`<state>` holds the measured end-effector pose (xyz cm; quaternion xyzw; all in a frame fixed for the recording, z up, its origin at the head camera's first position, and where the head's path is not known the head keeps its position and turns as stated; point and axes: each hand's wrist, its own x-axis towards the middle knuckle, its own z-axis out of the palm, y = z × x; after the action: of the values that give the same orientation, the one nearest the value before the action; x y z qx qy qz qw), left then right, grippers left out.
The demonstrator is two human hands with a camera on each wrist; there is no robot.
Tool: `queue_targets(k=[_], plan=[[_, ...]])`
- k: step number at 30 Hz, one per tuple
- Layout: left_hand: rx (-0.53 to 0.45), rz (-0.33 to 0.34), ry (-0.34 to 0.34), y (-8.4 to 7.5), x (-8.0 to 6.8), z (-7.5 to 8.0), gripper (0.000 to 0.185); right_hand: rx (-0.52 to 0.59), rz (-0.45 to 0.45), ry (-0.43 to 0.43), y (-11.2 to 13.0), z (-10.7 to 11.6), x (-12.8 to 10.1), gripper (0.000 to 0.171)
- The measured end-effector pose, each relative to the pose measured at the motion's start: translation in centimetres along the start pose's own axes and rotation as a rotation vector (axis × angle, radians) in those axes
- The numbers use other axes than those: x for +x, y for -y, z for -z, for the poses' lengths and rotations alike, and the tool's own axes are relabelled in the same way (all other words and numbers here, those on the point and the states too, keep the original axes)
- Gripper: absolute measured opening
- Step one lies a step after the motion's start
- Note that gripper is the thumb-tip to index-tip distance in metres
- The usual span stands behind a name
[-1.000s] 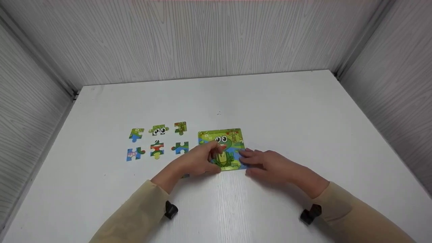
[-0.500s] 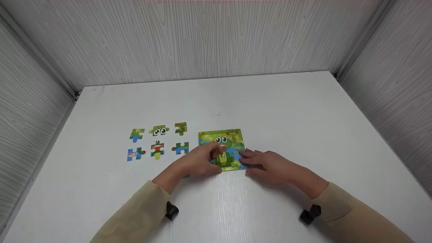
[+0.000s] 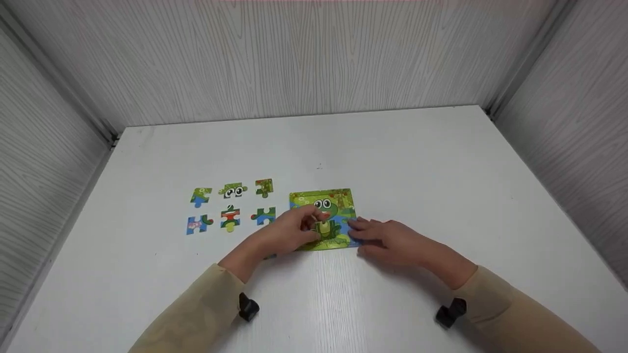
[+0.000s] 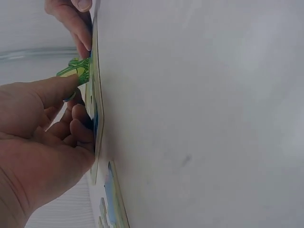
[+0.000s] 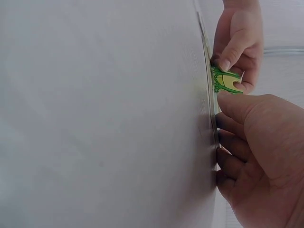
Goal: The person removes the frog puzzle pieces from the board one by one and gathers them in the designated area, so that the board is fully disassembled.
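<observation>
Frog puzzle board (image 3: 327, 210) lies flat on the white table (image 3: 417, 162), a little left of centre and near the front. Left hand (image 3: 287, 234) sits over the board's lower left part, thumb and forefinger pinching a green frog-body piece (image 3: 325, 228) — in the left wrist view the piece (image 4: 77, 70) stands tilted up off the board, its lower edge at the board surface, the thumb on its outer face. The right wrist view shows the same piece (image 5: 225, 81) raised edge-on, with the left hand's fingertips (image 5: 227, 64) on it. Right hand (image 3: 392, 240) rests on the table at the board's lower right corner, fingers nearly straight and laid flat against the board's edge; it holds nothing, and its fingertips touch the frame — whether they press down cannot be told. Six loose pieces lie in two rows of three, left of the board and apart from it: the back row includes an eyes piece (image 3: 232, 190), the front row a red-and-green piece (image 3: 229, 217). Grey wood-grain panels (image 3: 294, 59) wall in the table on three sides. Both forearms wear beige sleeves (image 3: 196, 318).
</observation>
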<state>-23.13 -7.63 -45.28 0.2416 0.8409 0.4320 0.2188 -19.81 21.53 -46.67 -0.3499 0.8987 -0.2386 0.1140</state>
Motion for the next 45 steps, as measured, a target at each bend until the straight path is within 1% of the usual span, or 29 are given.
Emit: queue_targets(k=[7,11,15,19,23,25,30,35,41,45], plan=[[-0.109,-0.022,-0.028,-0.2,-0.4,0.6,0.027,0.019,0.000,0.010,0.0,0.0,-0.1,0.049],[-0.126,-0.021,-0.064,-0.4,-0.9,1.3,0.027,0.017,0.008,0.005,0.0,0.1,-0.1,0.049],[-0.142,-0.004,-0.116,-0.6,-2.0,2.5,0.024,0.016,0.002,0.000,0.1,0.1,-0.1,0.049],[-0.165,0.043,-0.176,-0.3,-3.8,4.2,0.021,0.009,-0.011,-0.002,0.2,0.1,0.0,0.048],[-0.177,0.095,-0.221,0.7,-6.1,5.9,0.021,-0.001,-0.023,0.002,0.4,0.0,0.0,0.049],[-0.165,0.117,-0.244,1.5,-7.2,6.7,0.023,-0.003,-0.028,0.005,0.5,0.1,0.0,0.049],[-0.153,0.168,-0.281,3.2,-9.7,8.0,0.026,0.003,-0.043,0.006,0.6,0.2,-0.1,0.049],[-0.159,0.205,-0.295,4.7,-11.4,8.5,0.026,0.024,-0.046,-0.005,0.5,0.2,-0.2,0.049],[-0.125,0.289,-0.314,6.3,-13.1,8.8,0.028,0.002,-0.038,-0.004,0.4,0.0,-0.1,0.049],[-0.100,0.318,-0.330,7.2,-13.9,9.0,0.030,-0.003,-0.044,-0.001,0.5,0.0,-0.1,0.049]])
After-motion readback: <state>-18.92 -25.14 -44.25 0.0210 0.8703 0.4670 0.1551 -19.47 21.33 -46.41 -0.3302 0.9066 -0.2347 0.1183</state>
